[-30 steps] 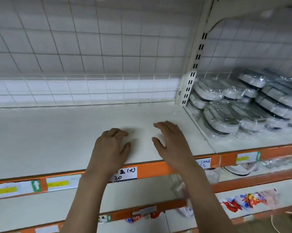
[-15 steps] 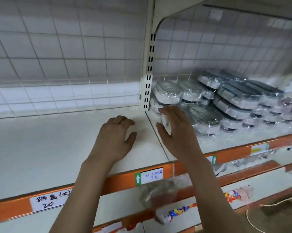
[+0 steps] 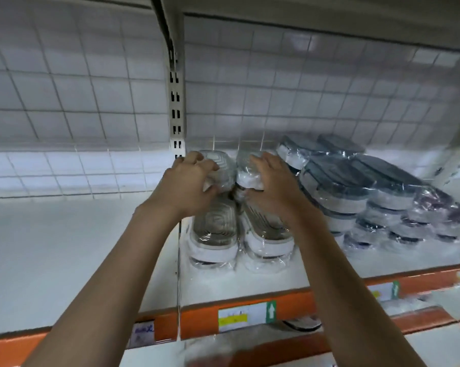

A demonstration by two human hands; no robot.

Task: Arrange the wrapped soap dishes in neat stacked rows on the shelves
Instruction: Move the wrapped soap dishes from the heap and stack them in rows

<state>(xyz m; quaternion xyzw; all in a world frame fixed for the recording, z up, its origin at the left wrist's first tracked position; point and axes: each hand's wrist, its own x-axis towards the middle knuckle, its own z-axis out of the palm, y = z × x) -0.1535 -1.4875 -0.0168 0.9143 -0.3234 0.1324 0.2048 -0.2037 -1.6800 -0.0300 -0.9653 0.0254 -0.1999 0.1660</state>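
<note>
Two stacks of plastic-wrapped white and grey soap dishes stand side by side at the left end of the right shelf bay. My left hand (image 3: 184, 185) grips the top wrapped dish (image 3: 219, 168) of the rear left stack, fingers curled over its far end. My right hand (image 3: 272, 185) holds the top wrapped dish (image 3: 247, 173) of the rear right stack. In front of them lie two lower stacks, one on the left (image 3: 214, 231) and one on the right (image 3: 268, 234). More wrapped dishes with dark lids (image 3: 356, 181) are piled loosely further right.
A white slotted upright post (image 3: 176, 112) divides the shelf bays. The left shelf bay (image 3: 65, 255) is a bare white surface. A wire grid back panel (image 3: 276, 96) stands behind. An orange price rail (image 3: 250, 311) runs along the shelf front, with lower shelves beneath.
The view has swung right. Both hands left the bare shelf and reached into the right bay, where they took hold of the top wrapped dishes.
</note>
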